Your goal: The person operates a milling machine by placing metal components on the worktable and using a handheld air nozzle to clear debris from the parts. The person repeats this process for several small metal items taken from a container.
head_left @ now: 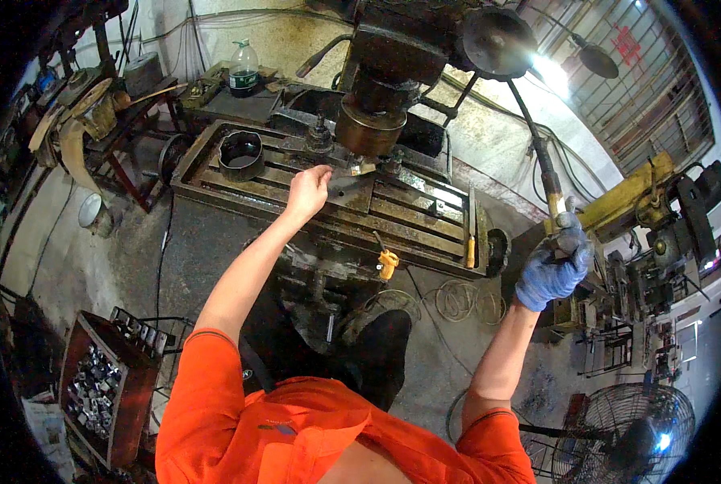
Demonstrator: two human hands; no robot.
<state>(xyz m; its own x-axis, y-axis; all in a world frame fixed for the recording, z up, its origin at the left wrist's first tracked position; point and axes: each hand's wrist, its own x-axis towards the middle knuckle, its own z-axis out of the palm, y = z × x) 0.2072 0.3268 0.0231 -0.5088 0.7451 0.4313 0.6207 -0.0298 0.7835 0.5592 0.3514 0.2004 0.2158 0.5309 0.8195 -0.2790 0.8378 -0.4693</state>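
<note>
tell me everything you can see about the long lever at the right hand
The long lever looks like grimy metal: a slim dark rod above, thickening lower down, with a worn, yellowish stretch near its lower end. It slants from beside the dark round disc down and rightward in the picture. The right hand, in a blue glove, is closed on the lower end, hiding the tip. How its upper end attaches is unclear.

The shirt (215,427) is orange with short, dark-lined sleeves (209,375). Trousers (386,347) are black. The right glove (548,281) is blue, with greyed fingers (570,240).
</note>
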